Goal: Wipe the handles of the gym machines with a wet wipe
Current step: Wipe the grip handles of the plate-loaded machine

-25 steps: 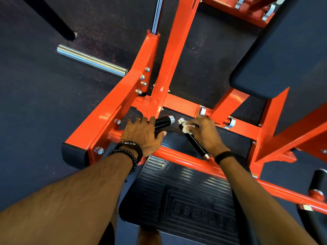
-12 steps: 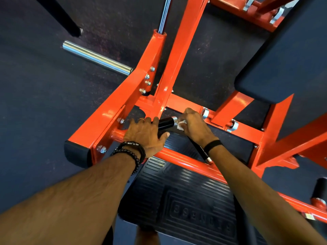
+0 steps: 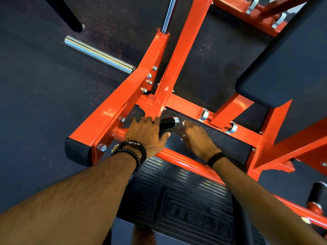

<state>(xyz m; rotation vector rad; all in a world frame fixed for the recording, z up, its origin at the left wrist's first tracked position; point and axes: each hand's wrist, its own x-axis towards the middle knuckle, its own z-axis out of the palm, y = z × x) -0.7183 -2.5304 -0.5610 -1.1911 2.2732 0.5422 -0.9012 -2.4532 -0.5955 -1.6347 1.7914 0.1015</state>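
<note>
Two short black handles with chrome end caps stick out of the orange machine frame point(image 3: 113, 114). My left hand point(image 3: 147, 137), with beaded bracelets at the wrist, grips the left handle point(image 3: 167, 123); its chrome tip shows past my fingers. Just to the right, my right hand point(image 3: 196, 138) curls round the upper end of the right handle and covers nearly all of it. The wet wipe lies hidden under that hand. A small pale glint at my fingertips may be the handle's cap or the wipe.
A ribbed black footplate point(image 3: 185, 206) lies below my hands. A chrome weight peg point(image 3: 99, 55) juts out at the upper left, and a black pad point(image 3: 286, 55) fills the upper right. Another black handle point(image 3: 316, 193) stands at the lower right. Dark rubber floor surrounds the machine.
My right hand has slid up the right handle to its tip, and the white wipe no longer shows. My left hand has stayed on the left handle.
</note>
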